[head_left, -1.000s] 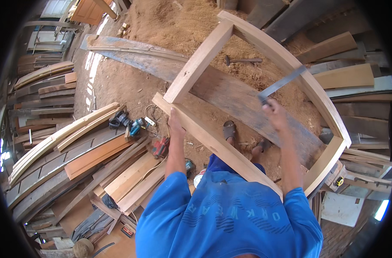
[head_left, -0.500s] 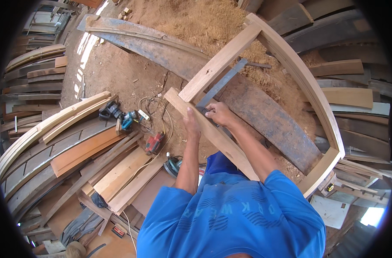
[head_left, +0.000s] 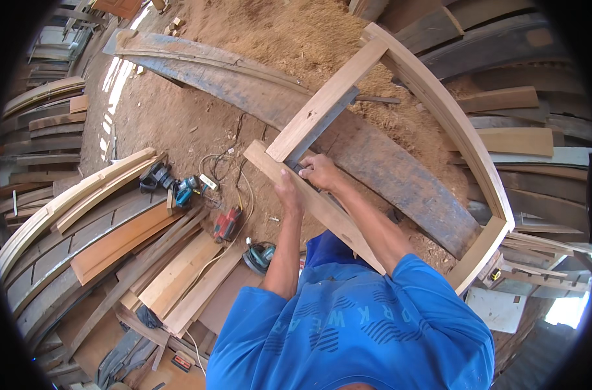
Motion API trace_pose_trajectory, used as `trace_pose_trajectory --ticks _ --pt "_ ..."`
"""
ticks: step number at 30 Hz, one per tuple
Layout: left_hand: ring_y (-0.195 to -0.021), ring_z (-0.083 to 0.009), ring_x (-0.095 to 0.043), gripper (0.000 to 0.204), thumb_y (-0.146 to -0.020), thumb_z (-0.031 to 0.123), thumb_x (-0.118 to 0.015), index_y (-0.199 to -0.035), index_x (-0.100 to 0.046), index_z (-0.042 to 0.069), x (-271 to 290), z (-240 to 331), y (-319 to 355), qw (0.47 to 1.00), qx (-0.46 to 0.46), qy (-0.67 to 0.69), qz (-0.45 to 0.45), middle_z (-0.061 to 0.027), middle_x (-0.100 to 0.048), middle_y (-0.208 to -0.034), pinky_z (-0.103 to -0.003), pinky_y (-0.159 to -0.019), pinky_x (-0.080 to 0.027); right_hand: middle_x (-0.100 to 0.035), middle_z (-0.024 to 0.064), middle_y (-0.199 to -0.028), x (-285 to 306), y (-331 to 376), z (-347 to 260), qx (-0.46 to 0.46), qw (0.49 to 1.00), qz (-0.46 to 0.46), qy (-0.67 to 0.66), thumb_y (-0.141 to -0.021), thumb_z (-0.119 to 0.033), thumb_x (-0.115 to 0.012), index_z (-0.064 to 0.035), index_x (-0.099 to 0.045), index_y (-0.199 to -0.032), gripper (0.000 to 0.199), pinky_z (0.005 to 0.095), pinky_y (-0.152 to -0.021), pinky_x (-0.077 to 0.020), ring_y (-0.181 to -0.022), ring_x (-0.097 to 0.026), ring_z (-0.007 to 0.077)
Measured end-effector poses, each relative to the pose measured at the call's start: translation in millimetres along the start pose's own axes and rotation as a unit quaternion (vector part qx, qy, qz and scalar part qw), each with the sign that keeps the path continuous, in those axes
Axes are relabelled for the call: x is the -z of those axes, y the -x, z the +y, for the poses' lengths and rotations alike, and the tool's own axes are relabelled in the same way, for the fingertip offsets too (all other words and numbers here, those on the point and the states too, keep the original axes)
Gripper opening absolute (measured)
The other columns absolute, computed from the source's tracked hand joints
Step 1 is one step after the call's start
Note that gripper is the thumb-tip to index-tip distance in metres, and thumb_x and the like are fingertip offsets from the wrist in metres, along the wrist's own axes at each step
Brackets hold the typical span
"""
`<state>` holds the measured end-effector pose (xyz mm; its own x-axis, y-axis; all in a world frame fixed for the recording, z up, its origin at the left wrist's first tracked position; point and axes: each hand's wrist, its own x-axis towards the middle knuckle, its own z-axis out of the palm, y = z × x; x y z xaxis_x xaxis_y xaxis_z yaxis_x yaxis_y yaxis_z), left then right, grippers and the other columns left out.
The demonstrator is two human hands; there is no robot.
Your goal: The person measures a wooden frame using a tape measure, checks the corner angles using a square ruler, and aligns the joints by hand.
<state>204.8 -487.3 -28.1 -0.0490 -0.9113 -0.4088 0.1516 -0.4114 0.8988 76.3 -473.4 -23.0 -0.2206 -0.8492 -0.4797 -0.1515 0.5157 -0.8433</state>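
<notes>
A pale wooden frame rests across a worn plank bench in front of me. My left hand grips its near rail close to the left corner, thumb on top. Just right of it, my right hand pinches the stock of a try square inside that corner. The square's grey metal blade runs away from me along the inner side of the left crosspiece. My right fingers partly hide the stock.
The plank bench stretches from far left to near right over sawdust-strewn ground. Corded power tools, a teal one and a red one, lie left beside stacked boards. More timber is piled on the right.
The square's blade has swung left, from standing away from the crosspiece to lying along its inner side. My right hand has shifted slightly left with it. My left hand keeps its hold.
</notes>
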Motion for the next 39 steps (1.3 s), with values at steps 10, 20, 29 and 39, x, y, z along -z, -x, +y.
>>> trace_pose_trajectory --ticks 10,20,29,39 --pt "-0.09 -0.0187 -0.065 0.043 -0.102 0.034 -0.051 -0.126 -0.053 -0.001 28.1 -41.5 -20.5 0.999 -0.039 -0.006 0.004 -0.009 -0.064 -0.108 -0.033 -0.076 -0.055 -0.074 0.0165 -0.085 0.7 8.8 -14.7 0.032 0.999 0.016 0.029 -0.082 -0.012 -0.069 0.0036 -0.072 -0.102 0.025 0.0358 -0.073 -0.0537 -0.076 -0.069 0.0214" --pt "-0.115 -0.0261 -0.056 0.066 -0.105 0.048 -0.036 -0.148 -0.026 -0.001 -23.9 41.0 58.6 0.944 -0.253 -0.195 -0.083 -0.0156 -0.056 -0.126 -0.04 -0.101 -0.045 -0.071 0.0221 -0.095 60.6 104.8 -55.3 0.074 0.994 0.081 -0.024 -0.081 -0.017 -0.066 0.0032 -0.069 -0.102 0.029 0.0445 -0.082 -0.0526 -0.091 -0.069 0.0379" --pt "-0.087 -0.024 -0.065 0.044 -0.104 0.042 -0.044 -0.113 -0.061 0.003 -128.1 53.7 149.7 0.813 -0.085 -0.419 -0.396 -0.0159 -0.067 -0.091 -0.039 -0.08 -0.051 -0.066 0.0215 -0.102 166.2 265.7 -15.9 0.173 0.926 0.292 0.166 -0.092 -0.019 -0.059 0.0021 -0.065 -0.111 0.03 0.0438 -0.093 -0.0479 -0.096 -0.062 0.0387" --pt "-0.105 -0.0401 -0.063 0.03 -0.091 0.022 -0.063 -0.116 -0.065 0.006 -188.7 -107.3 305.2 0.43 -0.088 -0.577 -0.689 -0.0218 -0.068 -0.108 -0.044 -0.091 -0.049 -0.07 0.0218 -0.102 208.9 620.6 269.1 -0.294 0.713 0.629 0.101 -0.089 -0.021 -0.061 -0.0016 -0.07 -0.107 0.028 0.0447 -0.086 -0.0508 -0.097 -0.065 0.0409"
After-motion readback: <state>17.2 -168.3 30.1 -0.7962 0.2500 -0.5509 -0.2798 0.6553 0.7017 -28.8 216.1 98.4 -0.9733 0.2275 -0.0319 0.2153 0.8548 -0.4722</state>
